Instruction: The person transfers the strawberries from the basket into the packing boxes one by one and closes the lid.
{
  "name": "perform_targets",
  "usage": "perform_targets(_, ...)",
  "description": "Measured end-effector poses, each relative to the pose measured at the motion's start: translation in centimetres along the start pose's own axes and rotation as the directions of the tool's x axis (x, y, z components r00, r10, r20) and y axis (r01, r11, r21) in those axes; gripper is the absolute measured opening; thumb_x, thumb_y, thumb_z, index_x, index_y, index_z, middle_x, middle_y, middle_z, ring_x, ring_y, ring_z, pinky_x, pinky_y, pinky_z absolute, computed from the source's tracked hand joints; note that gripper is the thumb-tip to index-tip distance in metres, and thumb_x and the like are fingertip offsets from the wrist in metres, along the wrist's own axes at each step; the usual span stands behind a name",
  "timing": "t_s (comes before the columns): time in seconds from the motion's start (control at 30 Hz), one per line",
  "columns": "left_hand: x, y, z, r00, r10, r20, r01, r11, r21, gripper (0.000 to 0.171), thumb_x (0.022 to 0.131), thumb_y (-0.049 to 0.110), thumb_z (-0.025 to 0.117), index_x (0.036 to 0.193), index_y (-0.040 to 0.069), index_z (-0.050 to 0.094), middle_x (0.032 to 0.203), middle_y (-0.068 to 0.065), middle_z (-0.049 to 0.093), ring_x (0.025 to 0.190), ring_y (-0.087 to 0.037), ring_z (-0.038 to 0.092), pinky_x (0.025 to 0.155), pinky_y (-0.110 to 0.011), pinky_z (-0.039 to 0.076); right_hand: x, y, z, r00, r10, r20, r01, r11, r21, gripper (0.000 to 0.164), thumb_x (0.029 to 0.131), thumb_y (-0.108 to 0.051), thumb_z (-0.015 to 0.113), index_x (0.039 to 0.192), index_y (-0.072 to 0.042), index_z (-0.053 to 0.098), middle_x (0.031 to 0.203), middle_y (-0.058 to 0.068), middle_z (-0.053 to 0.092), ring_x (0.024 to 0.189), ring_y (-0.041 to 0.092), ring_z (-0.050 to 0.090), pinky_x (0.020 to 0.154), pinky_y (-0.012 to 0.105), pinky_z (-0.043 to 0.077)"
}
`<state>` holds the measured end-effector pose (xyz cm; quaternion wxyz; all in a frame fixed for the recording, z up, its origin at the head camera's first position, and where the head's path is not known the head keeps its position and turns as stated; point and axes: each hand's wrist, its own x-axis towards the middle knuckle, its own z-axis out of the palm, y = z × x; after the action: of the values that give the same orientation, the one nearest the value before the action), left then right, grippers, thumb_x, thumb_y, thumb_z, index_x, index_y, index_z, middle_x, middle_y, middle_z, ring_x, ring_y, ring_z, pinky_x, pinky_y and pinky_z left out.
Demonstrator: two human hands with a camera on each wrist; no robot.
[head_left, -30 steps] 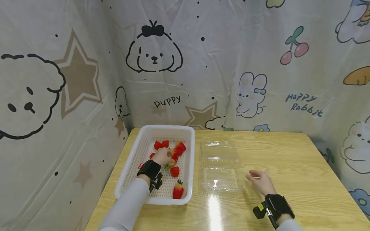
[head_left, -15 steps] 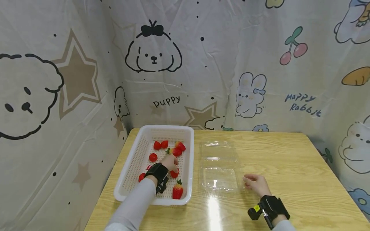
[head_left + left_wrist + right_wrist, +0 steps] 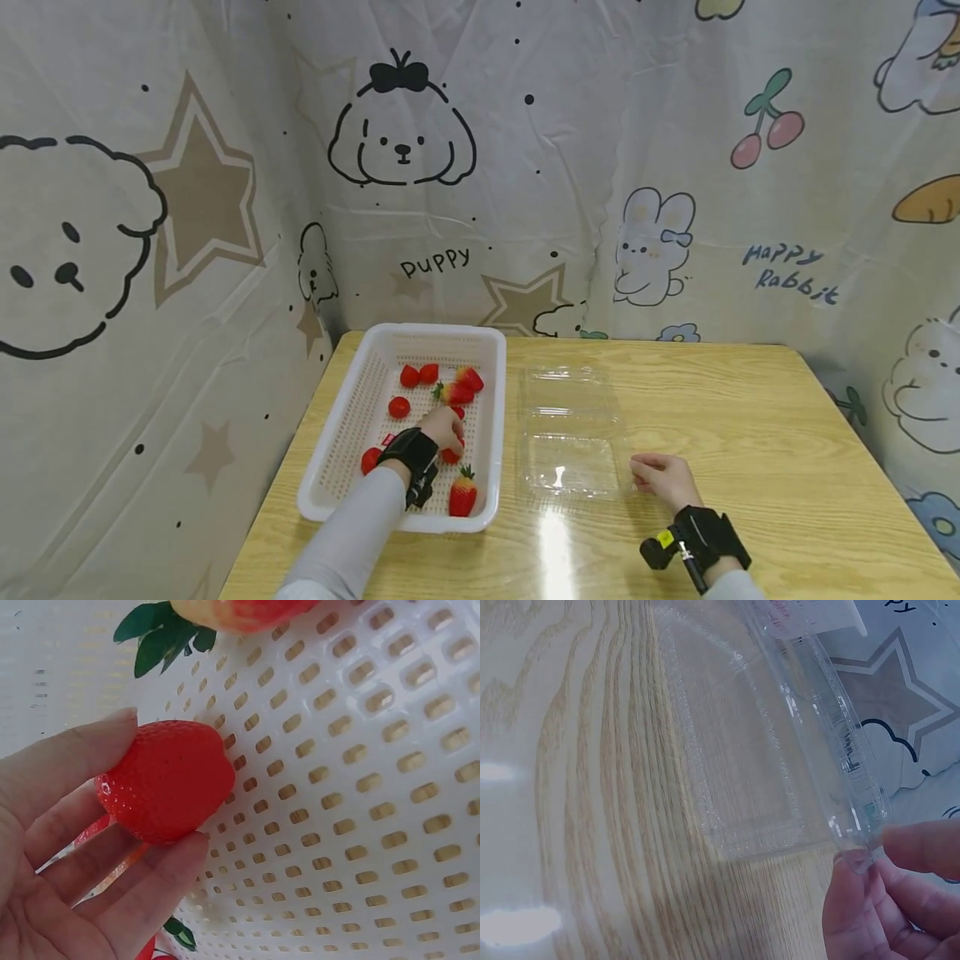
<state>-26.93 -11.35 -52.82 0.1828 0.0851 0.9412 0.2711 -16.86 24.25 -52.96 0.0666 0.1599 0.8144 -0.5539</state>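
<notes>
My left hand (image 3: 441, 427) is down inside a white perforated basket (image 3: 450, 330). In the left wrist view its thumb and fingers hold a smooth red strawberry (image 3: 169, 780) without a visible leaf cap, close over the basket floor. Beside the basket lies an opened clear plastic clamshell box (image 3: 570, 467), its two halves one behind the other. At the box's right side is my right hand (image 3: 670, 482); thumb and fingers pinch a corner of the clear rim (image 3: 861, 859) in the right wrist view.
Several other strawberries lie in the basket, including a leafy one (image 3: 462, 493) near its front and a pair (image 3: 418, 375) at the back. A printed curtain (image 3: 540, 183) hangs behind the wooden table (image 3: 750, 417).
My left hand has moved right and nearer within the basket, onto the red strawberry. My right hand has shifted slightly left to the box's edge.
</notes>
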Motion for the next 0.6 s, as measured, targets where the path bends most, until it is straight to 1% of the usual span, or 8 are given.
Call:
perform_targets(0.03, 0.0, 0.0, 0.0, 1.0, 0.002, -0.003, -0.002, 1.0, 0.0, 0.016, 0.064, 0.005, 0.08, 0.072, 0.005, 0.066, 0.072, -0.003, 0.056, 0.063, -0.017, 0.05, 0.053, -0.025, 0.043, 0.1, 0.0, 0.0, 1.0, 0.018, -0.006, -0.018, 1.0, -0.002, 0.03, 0.086, -0.005, 0.057, 0.108, 0.016, 0.056, 0.085, 0.018, 0.064, 0.066, 0.012, 0.059, 0.063, 0.03, 0.053)
perform_targets(0.13, -0.1, 0.0, 0.1, 1.0, -0.024, -0.002, 0.023, 0.999, -0.029, 0.016, 0.065, 0.004, 0.08, 0.072, 0.005, 0.066, 0.072, -0.004, 0.055, 0.063, -0.018, 0.05, 0.052, -0.025, 0.043, 0.3, 0.1, 0.0, 0.999, 0.048, -0.011, -0.048, 0.999, 0.001, 0.031, 0.086, -0.008, 0.058, 0.109, 0.014, 0.057, 0.085, 0.015, 0.064, 0.066, 0.011, 0.059, 0.064, 0.029, 0.053)
perform_targets(0.23, -0.3, 0.1, 0.1, 1.0, -0.022, -0.006, 0.021, 0.999, -0.049, 0.016, 0.065, 0.003, 0.08, 0.071, 0.004, 0.065, 0.071, -0.004, 0.055, 0.063, -0.019, 0.05, 0.052, -0.026, 0.043, 0.2, 0.0, 0.0, 0.999, 0.036, -0.009, -0.036, 0.999, 0.01, 0.031, 0.086, -0.008, 0.058, 0.108, 0.015, 0.057, 0.084, 0.017, 0.064, 0.065, 0.01, 0.059, 0.063, 0.029, 0.053)
perform_targets(0.27, -0.3, 0.1, 0.1, 1.0, -0.022, -0.007, 0.021, 0.998, -0.054, 0.015, 0.065, 0.003, 0.079, 0.071, 0.004, 0.065, 0.071, -0.005, 0.055, 0.063, -0.019, 0.05, 0.052, -0.026, 0.043, 0.2, 0.0, 0.0, 1.0, 0.02, -0.007, -0.02, 1.0, 0.014, 0.03, 0.086, -0.006, 0.058, 0.107, 0.016, 0.057, 0.084, 0.018, 0.064, 0.065, 0.011, 0.059, 0.062, 0.028, 0.053)
perform_targets(0.33, -0.4, 0.1, -0.1, 1.0, -0.01, -0.005, 0.01, 0.999, -0.047, 0.015, 0.065, 0.003, 0.079, 0.072, 0.003, 0.066, 0.071, -0.004, 0.055, 0.063, -0.018, 0.049, 0.053, -0.026, 0.043, 0.0, 0.0, 0.1, 1.0, 0.011, -0.011, -0.011, 1.0, 0.014, 0.029, 0.087, -0.004, 0.057, 0.106, 0.017, 0.057, 0.084, 0.019, 0.064, 0.065, 0.012, 0.059, 0.062, 0.028, 0.053)
perform_targets(0.37, -0.5, 0.2, -0.2, 1.0, -0.005, -0.004, 0.005, 0.999, -0.043, 0.015, 0.065, 0.003, 0.079, 0.073, 0.003, 0.066, 0.071, -0.004, 0.056, 0.064, -0.018, 0.05, 0.053, -0.025, 0.043, -0.1, 0.0, 0.0, 1.0, -0.002, -0.007, 0.002, 1.0, 0.012, 0.029, 0.087, -0.003, 0.056, 0.106, 0.018, 0.056, 0.084, 0.021, 0.064, 0.065, 0.013, 0.059, 0.061, 0.028, 0.053)
perform_targets(0.5, -0.7, 0.8, -1.1, 1.0, 0.018, -0.008, -0.018, 0.999, -0.033, 0.016, 0.066, 0.003, 0.079, 0.077, 0.002, 0.066, 0.074, -0.004, 0.057, 0.066, -0.018, 0.05, 0.055, -0.026, 0.043, 0.0, 0.1, 0.0, 1.0, 0.005, -0.004, -0.005, 1.0, 0.011, 0.029, 0.087, -0.003, 0.056, 0.107, 0.018, 0.055, 0.085, 0.021, 0.064, 0.066, 0.013, 0.059, 0.061, 0.028, 0.053)
perform_targets(0.6, -0.7, 1.5, -2.1, 0.998, 0.051, -0.031, -0.052, 0.998, -0.03, 0.015, 0.067, 0.003, 0.077, 0.078, 0.003, 0.066, 0.075, -0.005, 0.058, 0.068, -0.018, 0.05, 0.057, -0.027, 0.044, 0.1, 0.2, 0.0, 1.0, 0.007, -0.003, -0.007, 1.0, 0.006, 0.029, 0.087, -0.003, 0.056, 0.108, 0.017, 0.055, 0.085, 0.019, 0.064, 0.066, 0.012, 0.059, 0.062, 0.029, 0.053)
